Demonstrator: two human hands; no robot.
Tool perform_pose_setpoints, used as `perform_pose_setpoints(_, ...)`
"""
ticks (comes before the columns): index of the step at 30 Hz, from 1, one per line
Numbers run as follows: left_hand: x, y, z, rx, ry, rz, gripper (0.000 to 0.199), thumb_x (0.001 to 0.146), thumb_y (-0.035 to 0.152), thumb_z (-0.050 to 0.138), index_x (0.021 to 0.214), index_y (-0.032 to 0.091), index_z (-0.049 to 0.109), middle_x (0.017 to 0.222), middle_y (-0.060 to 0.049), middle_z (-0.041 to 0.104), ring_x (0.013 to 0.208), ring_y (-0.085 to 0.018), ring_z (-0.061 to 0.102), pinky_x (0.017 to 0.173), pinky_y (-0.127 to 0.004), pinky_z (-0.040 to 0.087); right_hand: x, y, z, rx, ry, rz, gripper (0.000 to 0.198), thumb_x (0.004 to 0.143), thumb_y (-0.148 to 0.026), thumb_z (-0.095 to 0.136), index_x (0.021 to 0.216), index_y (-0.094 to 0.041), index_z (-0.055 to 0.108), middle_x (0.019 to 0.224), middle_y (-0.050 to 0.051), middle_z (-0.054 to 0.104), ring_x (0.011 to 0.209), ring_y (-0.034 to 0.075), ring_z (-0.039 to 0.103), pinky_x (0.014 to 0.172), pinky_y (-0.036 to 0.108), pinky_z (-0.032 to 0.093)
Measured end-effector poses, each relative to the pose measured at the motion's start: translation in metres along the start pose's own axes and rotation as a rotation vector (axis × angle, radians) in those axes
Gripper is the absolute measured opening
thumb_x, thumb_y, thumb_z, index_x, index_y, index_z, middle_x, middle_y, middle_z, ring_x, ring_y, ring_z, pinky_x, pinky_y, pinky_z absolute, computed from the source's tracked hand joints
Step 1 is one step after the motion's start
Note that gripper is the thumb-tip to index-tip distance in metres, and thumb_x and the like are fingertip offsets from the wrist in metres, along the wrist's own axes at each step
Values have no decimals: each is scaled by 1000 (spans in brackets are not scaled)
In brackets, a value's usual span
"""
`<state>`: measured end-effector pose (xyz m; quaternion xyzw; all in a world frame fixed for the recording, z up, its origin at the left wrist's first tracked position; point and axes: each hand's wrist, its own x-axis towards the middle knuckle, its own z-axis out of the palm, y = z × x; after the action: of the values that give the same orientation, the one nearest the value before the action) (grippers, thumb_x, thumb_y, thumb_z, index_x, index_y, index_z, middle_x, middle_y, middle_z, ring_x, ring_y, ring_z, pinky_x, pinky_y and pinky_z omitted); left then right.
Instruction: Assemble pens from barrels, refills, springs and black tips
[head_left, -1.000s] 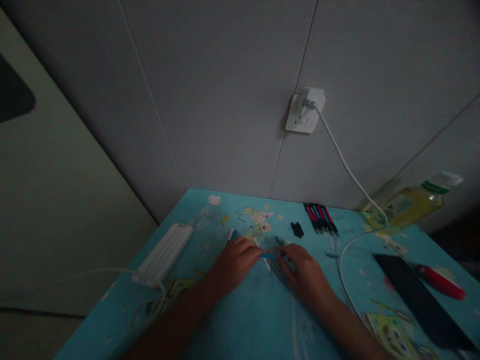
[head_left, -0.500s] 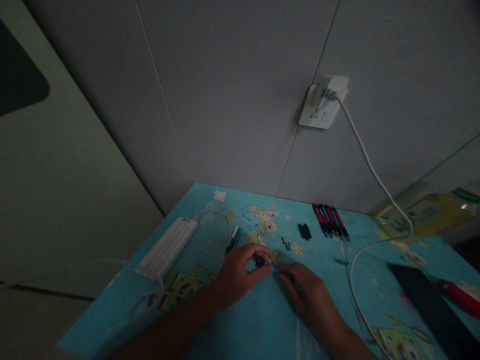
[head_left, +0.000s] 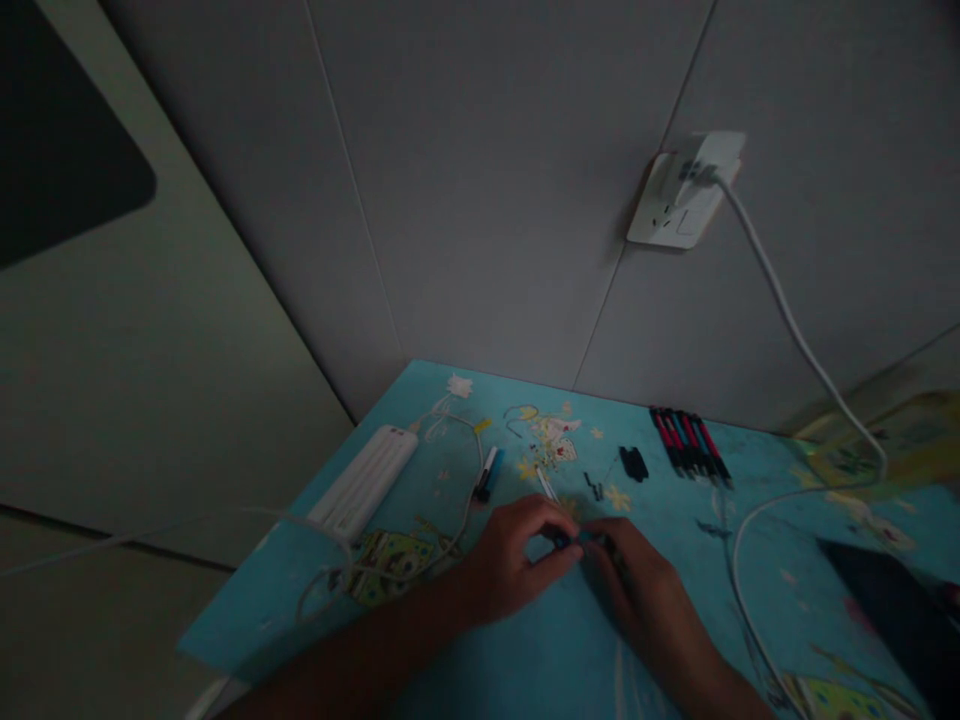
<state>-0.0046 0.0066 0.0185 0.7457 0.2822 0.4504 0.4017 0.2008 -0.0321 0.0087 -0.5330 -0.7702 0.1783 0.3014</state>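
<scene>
My left hand (head_left: 521, 552) is closed in a pinch on a small blue and black pen part (head_left: 586, 537). My right hand (head_left: 639, 568) meets it from the other side, its fingertips closed on the same part. Fingers cover most of the piece. Just beyond the left hand lie a white pen tube (head_left: 546, 484) and, further left, a blue barrel (head_left: 493, 472) with black ends beside a white one. Several short black pieces (head_left: 593, 487) and a few black clip-like pieces (head_left: 634, 463) rest past the right hand.
Several red, blue and black pens (head_left: 688, 445) lie in a row at the back right. A white power strip (head_left: 365, 482) is on the left, its cable looping over the blue patterned table. Another white cable (head_left: 780, 490) runs from the wall socket (head_left: 675, 205). A dark flat object (head_left: 885, 610) lies right.
The view has swung left, so the scene sits further right. My hands remain together, and the fingertips of both are closer around the blue and black pen part.
</scene>
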Motion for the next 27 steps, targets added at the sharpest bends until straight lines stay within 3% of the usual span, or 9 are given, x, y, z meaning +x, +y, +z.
perform_pose_setpoints(4,-1,-8,3,89,-21,-102,12,92,22,60,102,19,66,97,-5,71,89,-17,67,83,-27,51,-2,14,-2,-30,89,37,19,100,-29,44,115,-22,54,102,8,67,90,20,67,81,34,55)
perform_pose_setpoints(9,-6,-14,4,236,-186,-74,29,95,24,58,123,20,61,113,-7,71,102,-20,67,93,-31,49,-6,12,1,-32,76,-75,20,100,-26,45,117,-25,55,105,8,66,96,22,65,86,37,53)
perform_pose_setpoints(11,-6,-12,4,273,-238,-65,25,97,27,55,119,20,63,111,-8,72,102,-21,67,92,-32,49,-7,5,1,-37,84,-92,23,100,-26,46,122,-26,53,105,8,66,96,23,64,86,38,52)
perform_pose_setpoints(14,-5,-10,4,271,-196,-130,20,99,28,50,110,19,64,96,-6,73,89,-19,69,81,-29,50,-6,-2,-1,-56,136,-7,30,99,-27,47,129,-23,48,101,7,65,91,22,64,84,37,52)
perform_pose_setpoints(17,-3,-9,2,229,-99,-207,20,100,29,45,113,19,58,86,-3,73,77,-17,68,72,-26,49,-2,-3,-2,-108,103,56,19,98,-28,48,115,-21,55,96,7,64,88,23,62,82,38,51)
perform_pose_setpoints(20,-2,-8,1,203,-50,-218,23,101,29,42,120,19,51,90,-3,74,77,-17,67,73,-28,49,0,0,1,-196,3,65,12,98,-28,48,96,-21,58,89,6,63,84,23,61,80,39,49)
perform_pose_setpoints(27,-3,2,0,151,-105,-159,21,103,23,36,115,19,53,106,-6,67,102,-18,63,92,-30,47,0,-1,13,-323,-74,101,13,97,-24,50,88,-21,59,85,5,60,78,22,59,77,38,49)
